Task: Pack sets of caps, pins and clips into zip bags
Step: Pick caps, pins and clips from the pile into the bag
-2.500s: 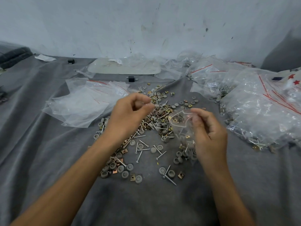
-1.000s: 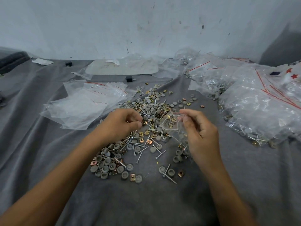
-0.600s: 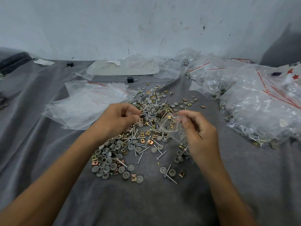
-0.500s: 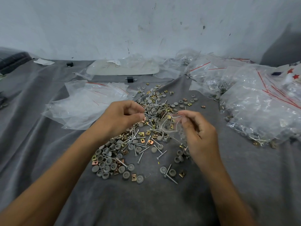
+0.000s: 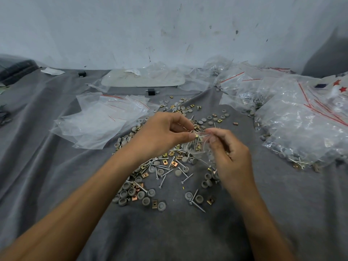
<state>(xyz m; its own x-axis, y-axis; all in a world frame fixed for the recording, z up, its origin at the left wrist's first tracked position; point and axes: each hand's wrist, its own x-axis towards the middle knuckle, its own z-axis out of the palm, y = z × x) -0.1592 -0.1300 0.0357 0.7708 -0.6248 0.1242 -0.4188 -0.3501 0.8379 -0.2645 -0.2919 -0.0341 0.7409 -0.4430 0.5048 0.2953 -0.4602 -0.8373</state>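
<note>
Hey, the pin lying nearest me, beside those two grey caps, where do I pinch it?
Pinch the pin by its shaft near the pointed end, from above. It lies flat on the cloth, head against the two caps, tip sticking out free toward your right.

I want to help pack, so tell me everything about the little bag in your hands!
The little zip bag is clear, thin, crinkly plastic, open at the top. The right hand pinches its rim and holds it above the loose pile, mouth toward the left hand, which pinches a brass clip at the opening. Pins show inside.
</note>
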